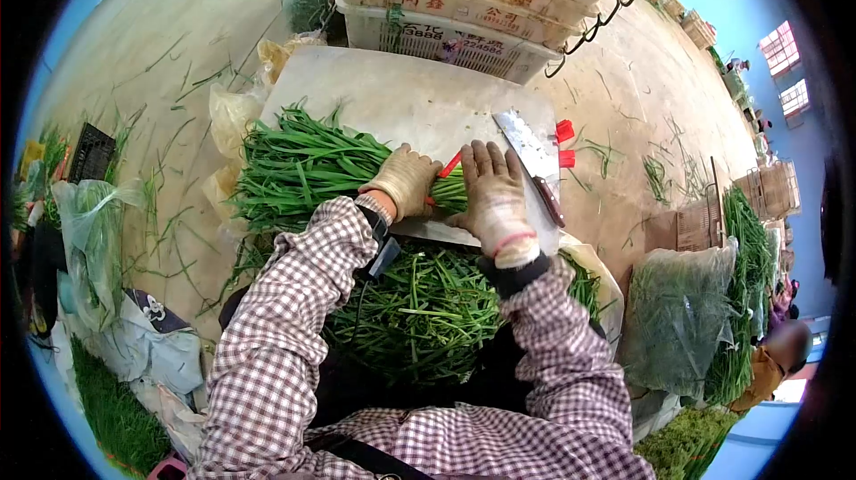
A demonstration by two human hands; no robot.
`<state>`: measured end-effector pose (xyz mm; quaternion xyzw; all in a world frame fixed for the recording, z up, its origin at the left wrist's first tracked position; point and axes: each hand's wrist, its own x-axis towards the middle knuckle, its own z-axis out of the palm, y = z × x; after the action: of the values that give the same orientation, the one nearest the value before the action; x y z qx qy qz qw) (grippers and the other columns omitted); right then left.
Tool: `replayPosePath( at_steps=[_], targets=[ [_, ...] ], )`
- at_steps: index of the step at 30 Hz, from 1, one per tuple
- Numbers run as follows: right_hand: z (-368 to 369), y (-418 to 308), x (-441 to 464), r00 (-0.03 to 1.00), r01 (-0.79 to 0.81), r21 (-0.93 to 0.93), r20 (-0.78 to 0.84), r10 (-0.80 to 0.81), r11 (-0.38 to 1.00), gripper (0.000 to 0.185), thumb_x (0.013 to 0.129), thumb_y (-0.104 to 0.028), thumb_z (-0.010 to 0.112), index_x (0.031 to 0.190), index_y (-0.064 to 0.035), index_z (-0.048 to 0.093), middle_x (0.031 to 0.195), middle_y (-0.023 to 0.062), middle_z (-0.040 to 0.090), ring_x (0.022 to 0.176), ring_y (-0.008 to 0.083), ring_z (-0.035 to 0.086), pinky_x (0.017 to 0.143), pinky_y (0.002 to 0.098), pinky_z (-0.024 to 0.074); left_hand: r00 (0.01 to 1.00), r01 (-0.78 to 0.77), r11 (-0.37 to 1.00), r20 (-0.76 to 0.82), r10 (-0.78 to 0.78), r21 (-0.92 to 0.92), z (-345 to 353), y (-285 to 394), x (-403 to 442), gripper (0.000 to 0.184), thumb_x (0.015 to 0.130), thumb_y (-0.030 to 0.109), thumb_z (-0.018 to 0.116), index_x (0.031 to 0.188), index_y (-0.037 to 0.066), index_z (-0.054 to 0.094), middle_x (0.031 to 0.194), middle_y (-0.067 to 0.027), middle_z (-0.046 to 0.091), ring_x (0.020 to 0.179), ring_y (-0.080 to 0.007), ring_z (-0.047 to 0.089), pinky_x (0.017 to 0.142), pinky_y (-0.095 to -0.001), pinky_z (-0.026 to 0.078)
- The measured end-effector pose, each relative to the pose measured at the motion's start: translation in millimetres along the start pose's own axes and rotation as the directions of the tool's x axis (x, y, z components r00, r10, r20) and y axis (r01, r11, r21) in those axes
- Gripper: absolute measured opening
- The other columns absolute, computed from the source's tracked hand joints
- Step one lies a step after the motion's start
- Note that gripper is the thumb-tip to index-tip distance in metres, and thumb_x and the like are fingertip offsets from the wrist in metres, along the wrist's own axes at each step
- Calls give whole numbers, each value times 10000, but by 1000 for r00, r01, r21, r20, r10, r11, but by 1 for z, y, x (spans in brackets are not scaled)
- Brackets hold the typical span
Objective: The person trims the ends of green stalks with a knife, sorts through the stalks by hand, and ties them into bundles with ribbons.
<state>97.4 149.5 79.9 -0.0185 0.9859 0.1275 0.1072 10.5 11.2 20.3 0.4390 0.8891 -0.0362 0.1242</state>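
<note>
A bundle of long flat green leaves that look like garlic chives point(312, 164) lies across the white board point(401, 92), leaf ends to the left. My left hand point(403, 181), in a pale work glove, is closed over the bundle near its stem end. Beside its fingers, a red tie point(448, 164) crosses the stems. My gloved right hand point(495, 199) has its fingers stretched out, with the palm side at the stem ends. Just right of it lies a knife point(533, 152) with a wet, flecked blade and a dark handle. Red strips point(566, 143) lie at the board's right edge.
Loose green stalks point(419, 302) fill the space below the board, between my forearms. Stacked white plastic crates point(446, 34) stand behind the board. Plastic-wrapped greens point(679, 320) stand at right, near a person in a brown top point(762, 377). Stray leaves litter the floor point(178, 79).
</note>
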Motion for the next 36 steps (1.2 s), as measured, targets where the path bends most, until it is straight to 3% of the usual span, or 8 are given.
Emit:
replayPosePath(
  at_steps=[8,13,18,23,26,31,34,36],
  targets=[
    [23,13,14,975,123,133,169,-145,984,1148,607,-518,848,1504,-201,206,1495,150,325,1431,322,254,1143,485,252,998,-6,993,68,-2,121,-10,13,-5,848,718,657,695,1303,69,516,1164,-86,626,1130,-220,576,1099,-388,307],
    [48,29,36,975,157,318,101,-199,935,900,661,-267,805,1425,-192,336,1194,144,598,1102,319,603,905,398,502,999,16,1000,47,-17,18,-13,9,7,769,659,656,737,1155,81,613,1028,-87,690,991,-244,651,976,-374,383],
    [61,33,39,978,175,354,43,-203,919,799,665,-325,808,1345,-146,429,1091,172,637,1001,344,643,858,426,518,906,78,997,415,-77,16,-51,14,25,856,583,621,800,1193,53,603,1008,-146,704,948,-267,676,959,-367,406],
    [72,33,33,984,173,395,-22,-179,902,884,631,-474,824,1339,-117,435,1141,186,619,1038,361,623,888,422,510,985,-19,1000,169,20,-11,-21,8,21,843,589,628,805,1190,82,581,1107,-115,659,1016,-280,630,978,-398,419],
    [71,46,53,938,252,462,100,-332,851,912,617,-496,830,1343,-108,435,1152,190,613,1043,365,621,890,428,509,974,60,992,222,-34,-113,-23,8,25,864,583,618,813,1211,78,569,1110,-125,656,1027,-297,628,977,-400,437],
    [61,42,34,975,171,474,47,-219,864,1000,594,-493,843,1417,-149,390,1239,166,591,1114,371,584,959,433,470,977,94,985,206,-63,-147,-25,10,21,855,592,562,830,1240,76,558,1135,-115,646,1036,-292,626,906,-375,512],
    [57,44,18,934,300,391,-304,-185,870,941,603,-498,835,1387,-149,450,1258,129,589,1172,353,544,1024,428,414,981,125,986,165,-105,-114,-17,11,17,801,611,489,837,1249,91,559,1152,-114,637,1032,-288,629,910,-381,514],
    [47,41,9,932,232,543,-361,-26,807,549,761,-291,766,1261,-133,604,1299,99,583,1207,305,530,1019,395,409,988,106,989,125,-92,-107,-15,12,14,692,667,348,815,1257,96,557,1158,-115,633,1056,-278,624,912,-383,516]
  ],
)
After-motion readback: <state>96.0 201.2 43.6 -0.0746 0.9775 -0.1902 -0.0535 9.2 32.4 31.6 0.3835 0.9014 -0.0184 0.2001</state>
